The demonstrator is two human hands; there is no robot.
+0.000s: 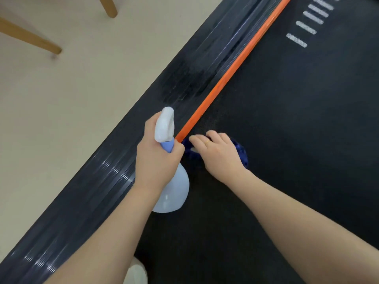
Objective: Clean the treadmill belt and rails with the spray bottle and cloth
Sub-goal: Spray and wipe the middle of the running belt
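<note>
Your left hand (158, 158) is wrapped around the neck of the spray bottle (171, 181), fingers curled tight on it, with the white trigger head pointing up the side rail (184, 87). The rail's long axis runs diagonally from lower left to upper right, and the orange strip (231, 70) marks where it meets the belt (287, 119). A darker, wet-looking patch sits on the rail just ahead of the nozzle, so the spraying there looks done (a judgement from the sheen, nothing more).

Your right hand (217, 152) lies palm down on the blue cloth (242, 152), fingers loosely bent over it and pressing it onto the belt just beside the orange strip. Whether they actually pinch the fabric, I cannot tell.

The wet patch lies up and to the left of that cloth, across the strip, so the right hand is the nearer one to wipe it; you would slide along the rail's length, not across it.

The bottle's body is translucent white; its fill level does not show.
</note>
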